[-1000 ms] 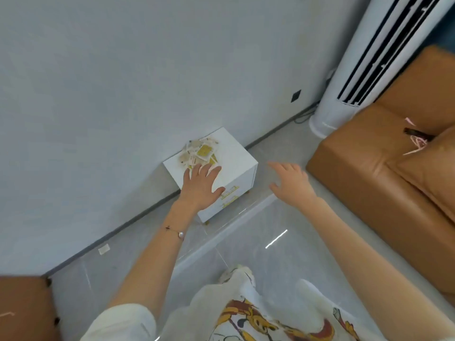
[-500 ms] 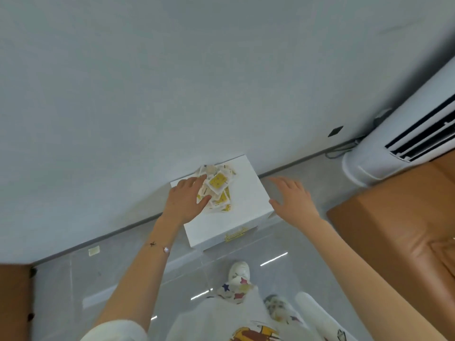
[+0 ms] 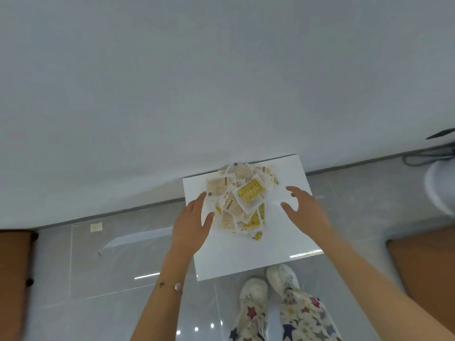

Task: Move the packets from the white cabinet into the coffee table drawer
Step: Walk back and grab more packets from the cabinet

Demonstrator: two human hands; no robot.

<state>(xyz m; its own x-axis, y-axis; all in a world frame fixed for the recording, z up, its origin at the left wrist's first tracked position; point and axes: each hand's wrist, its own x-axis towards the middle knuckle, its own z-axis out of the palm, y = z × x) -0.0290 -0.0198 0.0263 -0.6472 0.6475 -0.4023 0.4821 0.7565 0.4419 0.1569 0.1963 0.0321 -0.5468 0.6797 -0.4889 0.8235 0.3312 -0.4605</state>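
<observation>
We judge the packets (image 3: 242, 200) on the white cabinet (image 3: 270, 247) light, slick (liable to slide): scoop from both sides. Left hand (image 3: 190, 222), right hand (image 3: 304, 207) flank them, fingers spread, empty.

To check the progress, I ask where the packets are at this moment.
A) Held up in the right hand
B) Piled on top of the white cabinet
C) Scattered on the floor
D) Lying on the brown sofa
B: the packets lie in a pile on the white cabinet, between the left hand and the right hand, which hold nothing.
</observation>
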